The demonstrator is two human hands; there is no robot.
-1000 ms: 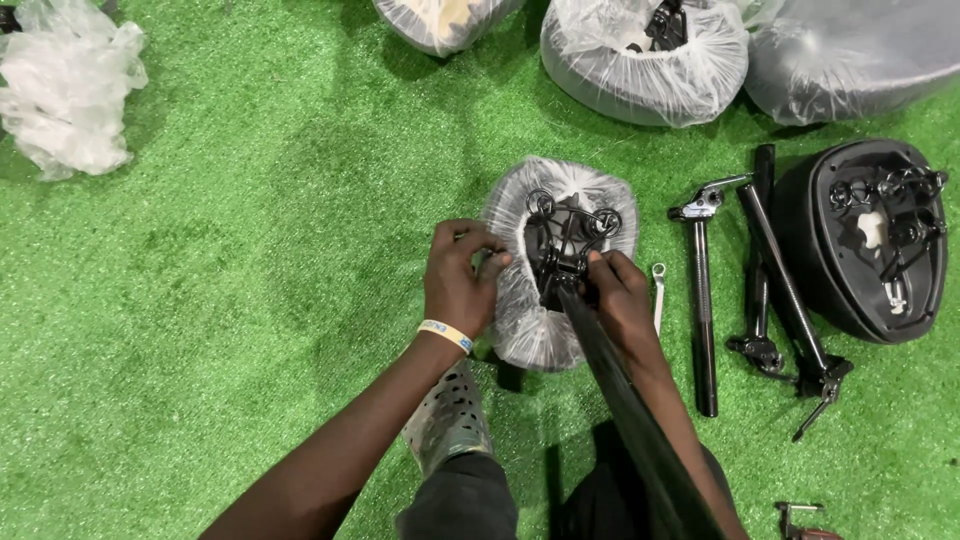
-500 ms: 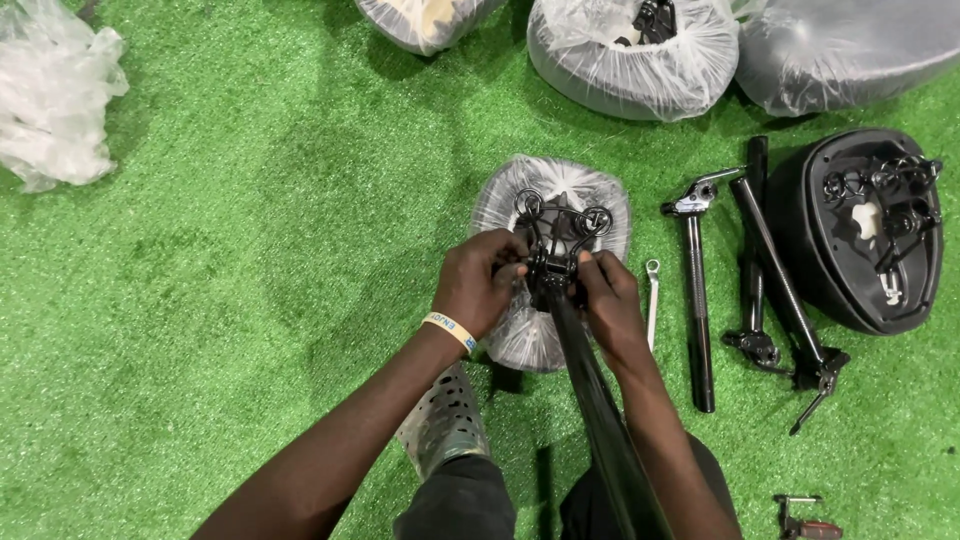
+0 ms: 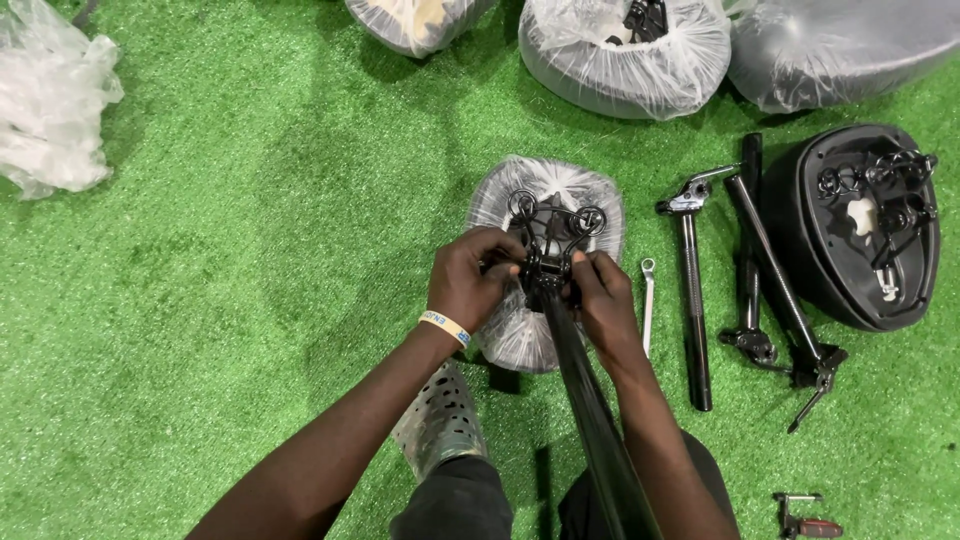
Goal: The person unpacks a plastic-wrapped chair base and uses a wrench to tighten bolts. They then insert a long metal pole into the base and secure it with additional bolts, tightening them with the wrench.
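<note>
– What are the fingers doing?
– Both sets are clamped on the black clamp (image 3: 545,270): left hand (image 3: 470,285) pinches its left side, right hand (image 3: 600,300) its right.
– And the clamp sits where?
– Atop a black seatpost (image 3: 590,410), against the underside of a plastic-wrapped saddle (image 3: 545,210), mid-turf.
– Around it?
– A small spanner (image 3: 648,300) just right, three loose posts (image 3: 692,300) beyond, an unwrapped black saddle (image 3: 865,225) near the right edge, wrapped saddles (image 3: 625,55) along the top edge of the green turf (image 3: 230,250).

Five saddles (image 3: 545,200), four seatposts (image 3: 692,300).
</note>
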